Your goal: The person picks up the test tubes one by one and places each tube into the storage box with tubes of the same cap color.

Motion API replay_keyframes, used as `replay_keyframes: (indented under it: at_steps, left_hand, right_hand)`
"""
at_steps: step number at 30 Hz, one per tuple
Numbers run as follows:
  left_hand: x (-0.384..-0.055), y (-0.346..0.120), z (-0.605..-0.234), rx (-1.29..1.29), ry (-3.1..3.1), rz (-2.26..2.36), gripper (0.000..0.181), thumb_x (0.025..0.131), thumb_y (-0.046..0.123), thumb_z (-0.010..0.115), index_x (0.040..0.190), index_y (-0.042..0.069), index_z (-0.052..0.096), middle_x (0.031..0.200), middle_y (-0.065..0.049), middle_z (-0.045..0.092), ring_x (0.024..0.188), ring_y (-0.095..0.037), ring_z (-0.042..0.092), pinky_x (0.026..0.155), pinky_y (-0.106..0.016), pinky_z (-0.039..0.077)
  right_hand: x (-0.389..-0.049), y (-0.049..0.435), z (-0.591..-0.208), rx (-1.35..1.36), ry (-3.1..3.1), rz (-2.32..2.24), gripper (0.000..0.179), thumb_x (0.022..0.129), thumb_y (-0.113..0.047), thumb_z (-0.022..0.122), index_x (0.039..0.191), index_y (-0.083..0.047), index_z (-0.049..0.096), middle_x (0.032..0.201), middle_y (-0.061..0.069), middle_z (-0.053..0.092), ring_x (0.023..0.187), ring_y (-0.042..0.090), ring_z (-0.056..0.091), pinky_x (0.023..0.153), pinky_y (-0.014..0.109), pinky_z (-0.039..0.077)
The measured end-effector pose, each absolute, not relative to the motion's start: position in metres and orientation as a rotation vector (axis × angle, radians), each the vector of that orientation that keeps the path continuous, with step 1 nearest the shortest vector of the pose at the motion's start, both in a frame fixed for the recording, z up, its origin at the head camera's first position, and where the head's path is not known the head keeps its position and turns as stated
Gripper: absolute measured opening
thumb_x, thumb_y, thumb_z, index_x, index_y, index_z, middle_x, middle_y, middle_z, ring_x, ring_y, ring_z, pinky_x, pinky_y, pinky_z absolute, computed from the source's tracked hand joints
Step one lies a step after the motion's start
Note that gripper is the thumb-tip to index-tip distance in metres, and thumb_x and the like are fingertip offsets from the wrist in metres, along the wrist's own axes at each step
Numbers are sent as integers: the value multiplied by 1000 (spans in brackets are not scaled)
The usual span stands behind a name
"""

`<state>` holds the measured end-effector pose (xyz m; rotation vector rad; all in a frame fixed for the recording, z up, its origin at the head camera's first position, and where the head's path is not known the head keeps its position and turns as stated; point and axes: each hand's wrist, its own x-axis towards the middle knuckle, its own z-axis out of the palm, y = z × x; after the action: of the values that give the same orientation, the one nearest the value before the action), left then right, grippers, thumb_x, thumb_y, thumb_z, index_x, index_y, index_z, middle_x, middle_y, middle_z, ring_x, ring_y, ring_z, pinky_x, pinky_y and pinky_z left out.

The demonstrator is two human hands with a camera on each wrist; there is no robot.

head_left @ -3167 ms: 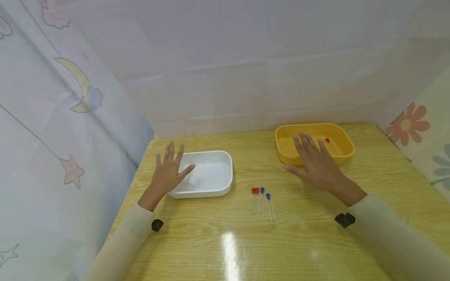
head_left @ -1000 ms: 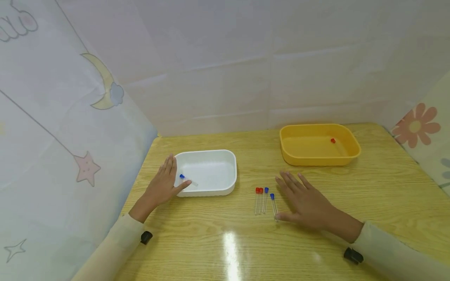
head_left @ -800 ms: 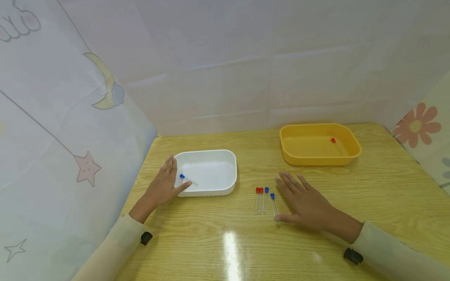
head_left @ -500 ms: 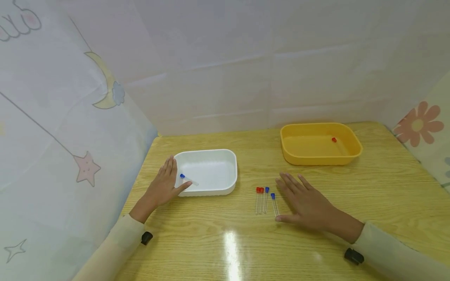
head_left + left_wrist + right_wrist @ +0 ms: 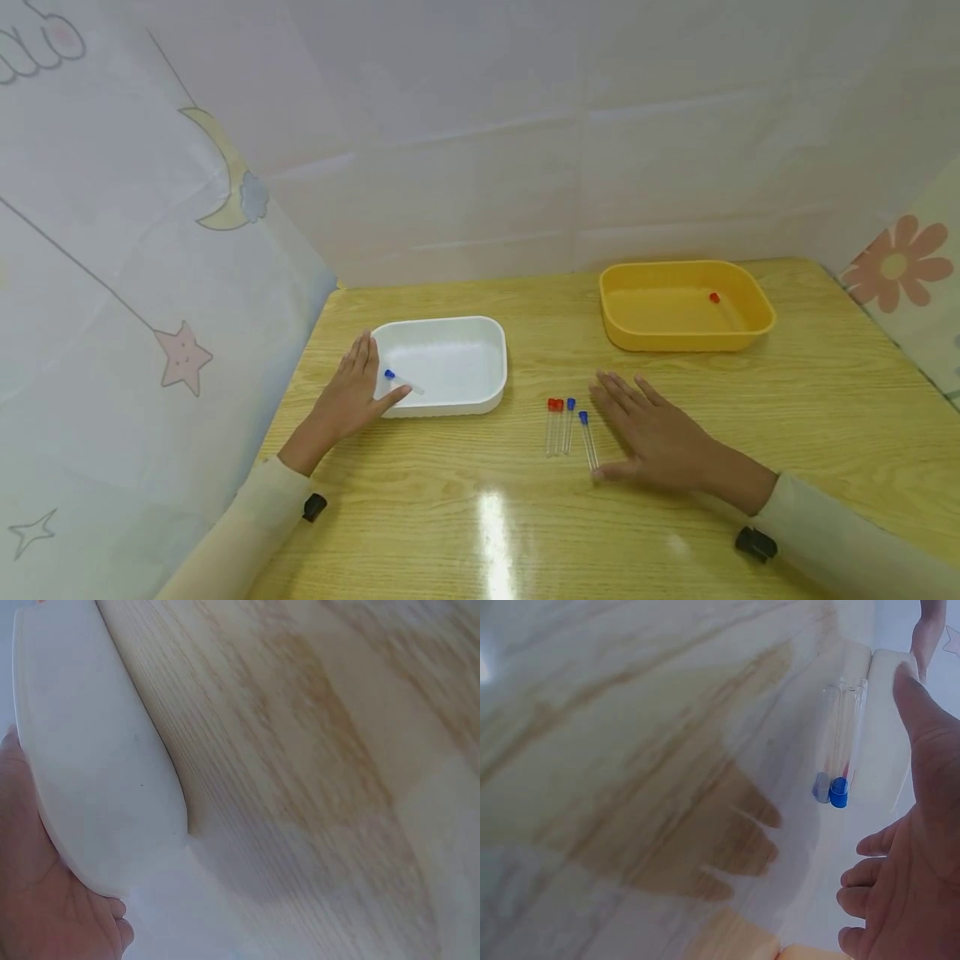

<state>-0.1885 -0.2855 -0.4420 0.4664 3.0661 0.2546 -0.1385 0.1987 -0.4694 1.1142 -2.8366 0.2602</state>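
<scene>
In the head view my left hand (image 5: 345,404) rests at the left end of a white tray (image 5: 501,367), fingers straight, thumb over the front rim. A blue-capped test tube (image 5: 405,382) lies inside that tray. My right hand (image 5: 663,442) is spread on or just above the table, holding nothing. Left of it, close to the thumb tip, lies a blue-capped test tube (image 5: 589,440). Another blue-capped tube (image 5: 568,429) and two red-capped tubes (image 5: 555,429) lie side by side beyond. The right wrist view shows a blue cap (image 5: 839,793) near my loosely extended fingers.
A yellow tray (image 5: 675,342) stands at the back right, with a red-capped tube (image 5: 718,302) in it. The wood-grain table (image 5: 420,517) meets a pale cloth backdrop (image 5: 465,167) behind and printed cloths at both sides.
My right hand has come from in front of the yellow tray down beside the tubes. My left hand has shifted outward and down, uncovering the blue-capped tube in the white tray. Lately both barely move.
</scene>
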Motion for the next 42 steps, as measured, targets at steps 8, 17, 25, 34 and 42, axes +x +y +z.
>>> replay_keyframes:
  at_steps: [8, 17, 25, 34, 42]
  left_hand:
    - [-188, -285, -443, 462, 3064, 261, 109, 98, 70, 44, 158, -8, -2, 166, -24, -12, 155, -37, -7, 123, -56, 8]
    - [-189, -287, -444, 471, 3058, 246, 108, 99, 70, 44, 158, -9, -1, 166, -21, -15, 155, -39, -4, 123, -55, 7]
    - [-189, -287, -444, 467, 3060, 244, 107, 99, 69, 43, 158, -10, 0, 166, -23, -12, 155, -39, -4, 123, -56, 7]
    - [-186, -286, -443, 466, 3061, 262, 109, 98, 70, 44, 158, -9, 0, 166, -22, -14, 155, -39, -4, 123, -56, 6]
    - [-187, -285, -443, 457, 3053, 269, 110, 97, 71, 45, 158, -9, 0, 166, -21, -15, 155, -38, -5, 123, -55, 5]
  right_hand:
    - [-139, 199, -468, 1164, -2879, 352, 117, 80, -80, 63, 156, 4, 33, 163, 23, 27, 149, 39, 29, 118, 60, 23]
    - [-140, 198, -469, 1219, -2910, 409, 118, 75, -79, 69, 155, 1, 36, 163, 22, 29, 149, 36, 31, 118, 61, 24]
    - [-141, 196, -468, 1229, -2934, 413, 114, 76, -74, 72, 155, 1, 36, 163, 21, 29, 149, 36, 31, 118, 59, 24]
    - [-138, 194, -463, 1244, -2944, 450, 110, 81, -71, 69, 154, 4, 36, 162, 24, 30, 149, 39, 31, 117, 60, 24]
    - [-138, 194, -465, 1270, -2872, 453, 106, 83, -69, 70, 152, 6, 39, 159, 26, 34, 145, 41, 36, 114, 62, 28]
